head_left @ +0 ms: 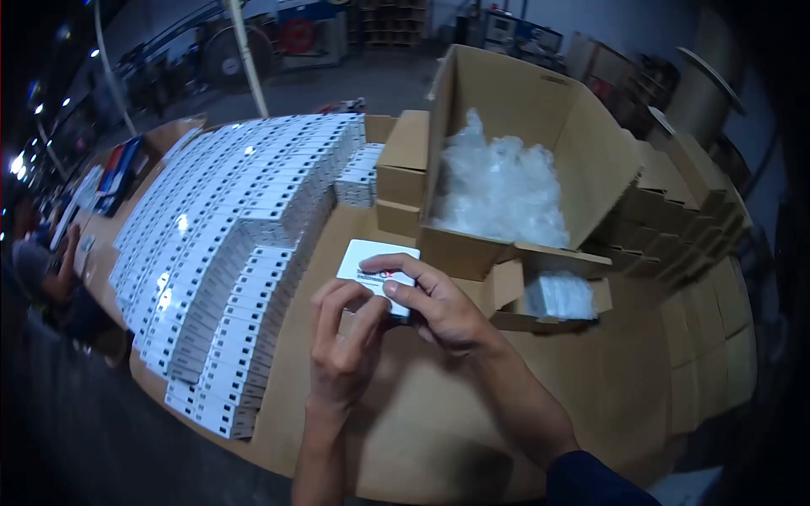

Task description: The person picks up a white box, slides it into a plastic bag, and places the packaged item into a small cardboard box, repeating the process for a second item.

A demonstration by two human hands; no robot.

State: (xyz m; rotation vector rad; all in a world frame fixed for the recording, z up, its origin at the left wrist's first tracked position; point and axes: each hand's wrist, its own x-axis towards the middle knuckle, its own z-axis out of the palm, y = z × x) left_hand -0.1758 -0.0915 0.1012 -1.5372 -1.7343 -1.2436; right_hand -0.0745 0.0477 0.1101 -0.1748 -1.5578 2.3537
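A small white box [361, 250] with dark and red print on its top is held over the cardboard-covered table. My right hand [445, 310] grips its right side, with the index finger lying across the top and the thumb near the close edge. At the box's near left edge, the bent fingers of my left hand [344, 341] are closed against it. Fingers cover part of the print, and the underside of the box is hidden. To the left stand long rows of similar white boxes [228, 202], packed tightly side by side.
A large open carton [591, 135] holds clear plastic bags [506, 190]. In front of it, a small open carton [510, 291] contains plastic-wrapped contents. Folded brown cartons [666, 215] are stacked at the right. Another person [59, 270] stands at the far left.
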